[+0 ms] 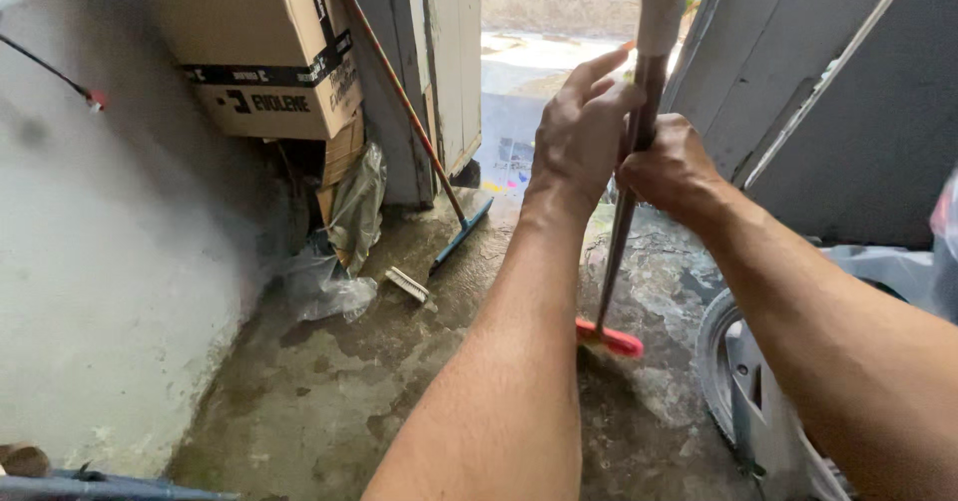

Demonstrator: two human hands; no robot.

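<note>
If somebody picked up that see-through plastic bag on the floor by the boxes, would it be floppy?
Probably very floppy: the clear plastic bag lies crumpled and slumped against the cardboard boxes. It looks thin, so likely light. The concrete floor looks damp, so it may feel slippery.

Back entry of a home: damp concrete floor, stacked cardboard boxes, leaning squeegee, weathered door

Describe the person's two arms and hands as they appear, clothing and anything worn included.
Both forearms are bare: no sleeve reaches into view on either arm. The left hand wears no glove, ring, watch or wristband that shows. The right hand is likewise bare, with nothing on its wrist. Fine hair shows along both forearms. Most of the fingers are visible on the left hand, while the right hand's are mostly hidden.
</note>
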